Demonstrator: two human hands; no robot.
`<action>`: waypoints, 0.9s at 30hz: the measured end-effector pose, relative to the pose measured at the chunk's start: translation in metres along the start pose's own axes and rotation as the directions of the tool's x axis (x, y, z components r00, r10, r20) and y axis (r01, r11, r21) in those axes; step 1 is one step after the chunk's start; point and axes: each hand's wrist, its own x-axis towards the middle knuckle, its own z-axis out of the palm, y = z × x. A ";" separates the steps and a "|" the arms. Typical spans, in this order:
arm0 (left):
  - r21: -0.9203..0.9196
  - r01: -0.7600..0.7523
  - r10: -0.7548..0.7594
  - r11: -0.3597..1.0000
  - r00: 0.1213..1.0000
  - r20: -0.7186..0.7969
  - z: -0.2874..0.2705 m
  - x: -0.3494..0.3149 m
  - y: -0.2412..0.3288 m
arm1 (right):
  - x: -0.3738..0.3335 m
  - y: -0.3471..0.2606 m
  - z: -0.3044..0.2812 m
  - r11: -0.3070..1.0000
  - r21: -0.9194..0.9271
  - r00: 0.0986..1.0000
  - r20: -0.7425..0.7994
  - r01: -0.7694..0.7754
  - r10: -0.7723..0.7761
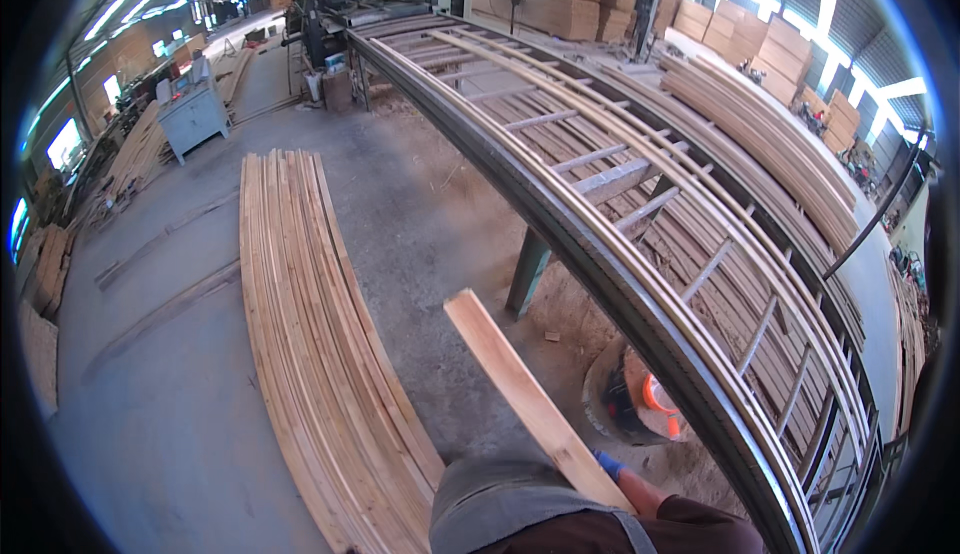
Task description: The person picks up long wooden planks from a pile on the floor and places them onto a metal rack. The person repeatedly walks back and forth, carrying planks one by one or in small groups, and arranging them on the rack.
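A long pale wooden board (520, 394) slants up and away from beside my body, its far end above the concrete floor. At its right edge, close to me, is my right hand (606, 464) in a blue glove, closed on the board; most of its fingers are hidden behind the wood. My left hand does not show. To the left of the board lies a long stack of narrow wooden strips (310, 334), side by side on the floor. A grey apron (505, 494) covers my front.
A long metal conveyor frame (560, 224) with crossbars, carrying thin strips, runs along my right. Below it stands a dark bucket (620, 394) with something orange inside. Planks (760, 124) are piled beyond. A grey cabinet (193, 119) stands far left, a machine (320, 39) at the far end.
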 end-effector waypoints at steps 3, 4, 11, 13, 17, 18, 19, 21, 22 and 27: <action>0.100 -0.251 0.235 0.963 0.960 0.150 0.038 0.070 0.200 | 0.053 -0.089 0.025 0.998 0.047 0.999 0.046 -0.030 0.027; 0.044 -0.320 0.319 0.946 0.947 0.027 0.041 0.097 0.269 | 0.080 -0.123 0.036 0.998 0.054 0.996 0.083 -0.033 0.028; 0.109 -0.588 0.546 0.802 0.795 0.265 0.263 0.100 0.579 | 0.233 -0.306 0.073 0.999 -0.019 0.999 0.035 0.039 -0.038; 0.215 -0.428 0.379 0.878 0.896 0.233 0.245 0.154 0.590 | 0.273 -0.362 0.089 0.999 -0.040 0.998 0.058 0.032 -0.030; 0.248 -0.056 0.001 0.967 0.976 0.218 0.242 0.192 0.580 | 0.331 -0.466 0.105 0.999 -0.046 0.999 0.038 0.022 -0.020; 0.115 -0.051 0.023 0.992 0.972 0.233 0.253 0.143 0.581 | 0.352 -0.493 0.112 0.998 -0.056 0.999 0.038 0.024 -0.022; 0.097 0.042 -0.061 0.994 0.977 0.205 0.250 0.148 0.590 | 0.371 -0.519 0.120 0.998 -0.064 0.999 0.040 0.028 -0.026; 0.034 0.131 -0.135 0.991 0.974 0.185 0.252 0.156 0.626 | 0.414 -0.575 0.140 0.997 -0.066 0.998 0.047 0.051 -0.048; -0.002 0.156 -0.153 0.988 0.971 0.185 0.244 0.153 0.634 | 0.430 -0.596 0.150 0.997 -0.065 0.998 0.045 0.036 -0.033; 0.003 0.089 -0.089 0.996 0.986 0.143 0.281 0.247 0.858 | 0.532 -0.730 0.205 0.998 -0.035 0.998 0.012 0.055 -0.054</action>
